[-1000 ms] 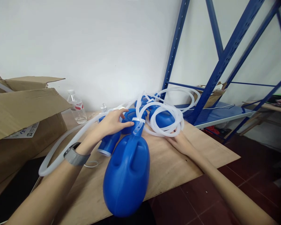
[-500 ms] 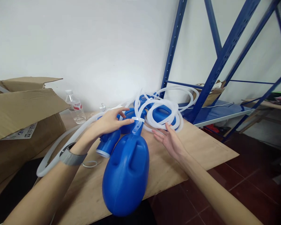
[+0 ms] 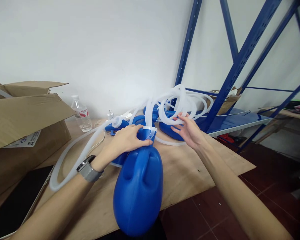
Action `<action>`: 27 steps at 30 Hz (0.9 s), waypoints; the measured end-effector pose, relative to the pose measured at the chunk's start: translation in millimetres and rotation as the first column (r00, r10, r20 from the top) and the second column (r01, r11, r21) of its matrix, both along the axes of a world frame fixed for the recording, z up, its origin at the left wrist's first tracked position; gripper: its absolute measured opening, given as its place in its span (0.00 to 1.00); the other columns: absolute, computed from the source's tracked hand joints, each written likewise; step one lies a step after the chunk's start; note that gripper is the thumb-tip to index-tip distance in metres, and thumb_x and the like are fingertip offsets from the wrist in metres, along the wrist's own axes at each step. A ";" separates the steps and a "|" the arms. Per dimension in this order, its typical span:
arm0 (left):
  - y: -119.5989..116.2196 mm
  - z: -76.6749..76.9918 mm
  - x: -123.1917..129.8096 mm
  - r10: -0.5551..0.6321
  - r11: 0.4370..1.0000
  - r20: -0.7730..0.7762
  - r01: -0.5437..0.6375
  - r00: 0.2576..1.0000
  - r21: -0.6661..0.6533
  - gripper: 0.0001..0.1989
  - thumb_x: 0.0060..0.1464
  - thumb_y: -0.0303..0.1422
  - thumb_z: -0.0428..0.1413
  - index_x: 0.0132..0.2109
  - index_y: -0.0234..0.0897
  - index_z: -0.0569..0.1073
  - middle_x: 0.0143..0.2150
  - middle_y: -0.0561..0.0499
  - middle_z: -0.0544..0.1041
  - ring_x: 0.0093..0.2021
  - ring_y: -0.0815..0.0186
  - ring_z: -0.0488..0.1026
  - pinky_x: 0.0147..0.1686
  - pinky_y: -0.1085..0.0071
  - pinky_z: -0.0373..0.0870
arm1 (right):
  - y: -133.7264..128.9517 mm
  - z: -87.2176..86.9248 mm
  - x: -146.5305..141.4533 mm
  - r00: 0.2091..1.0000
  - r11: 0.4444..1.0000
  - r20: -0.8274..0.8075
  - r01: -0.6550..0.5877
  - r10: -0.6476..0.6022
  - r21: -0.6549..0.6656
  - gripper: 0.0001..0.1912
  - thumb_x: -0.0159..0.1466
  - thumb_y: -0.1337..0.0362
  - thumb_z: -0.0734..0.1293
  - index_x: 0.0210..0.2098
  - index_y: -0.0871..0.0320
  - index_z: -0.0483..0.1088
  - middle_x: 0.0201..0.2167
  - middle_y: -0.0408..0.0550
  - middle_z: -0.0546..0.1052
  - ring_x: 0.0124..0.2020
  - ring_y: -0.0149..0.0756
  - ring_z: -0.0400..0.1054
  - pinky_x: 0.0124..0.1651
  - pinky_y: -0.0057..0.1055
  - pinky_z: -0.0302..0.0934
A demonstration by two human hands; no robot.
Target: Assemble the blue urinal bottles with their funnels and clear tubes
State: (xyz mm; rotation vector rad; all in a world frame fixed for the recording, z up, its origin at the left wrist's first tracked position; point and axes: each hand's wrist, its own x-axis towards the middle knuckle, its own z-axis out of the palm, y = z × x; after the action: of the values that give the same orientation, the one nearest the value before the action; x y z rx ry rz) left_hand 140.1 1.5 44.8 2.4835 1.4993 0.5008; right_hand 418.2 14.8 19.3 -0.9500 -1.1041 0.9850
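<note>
A large blue plastic jug [image 3: 140, 193] with a moulded handle leans at the table's front edge. My left hand [image 3: 128, 138] is closed around its neck, thumb over the near side, just below a pale translucent collar [image 3: 150, 132]. A translucent hose [image 3: 148, 115] rises behind the collar; its join is not clear. My right hand [image 3: 190, 131] holds the lower right side of a loose coil of hose [image 3: 177, 103], some fingers spread. Behind lie more blue jugs, one [image 3: 171, 131] under the coil.
An opened cardboard box [image 3: 27, 120] stands at left, with a black flat panel [image 3: 20, 200] before it. A water bottle [image 3: 81, 113] is near the wall. Thick hose [image 3: 77, 166] loops beside my left arm. Blue shelving [image 3: 222, 86] rises at right, beyond the wooden table [image 3: 225, 163].
My left hand has come down onto the jug's neck. The hose coil has been lifted off the jug behind, with my right hand higher and farther right.
</note>
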 end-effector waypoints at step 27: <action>0.4 -8.7 18.2 0.006 0.998 0.208 0.006 0.978 -0.057 0.38 0.52 0.65 0.59 0.59 0.43 0.79 0.51 0.45 0.85 0.50 0.46 0.81 0.44 0.59 0.72 | -20.5 87.3 75.3 0.953 0.711 -0.141 0.294 -0.268 0.639 0.12 0.56 0.53 0.78 0.32 0.49 0.74 0.40 0.45 0.84 0.52 0.47 0.80 0.69 0.53 0.57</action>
State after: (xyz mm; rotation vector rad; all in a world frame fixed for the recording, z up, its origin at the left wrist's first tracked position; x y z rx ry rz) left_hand 158.4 1.9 36.1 2.3060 1.4113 0.6846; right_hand 493.5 -5.7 106.6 -0.4864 -1.1170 0.3019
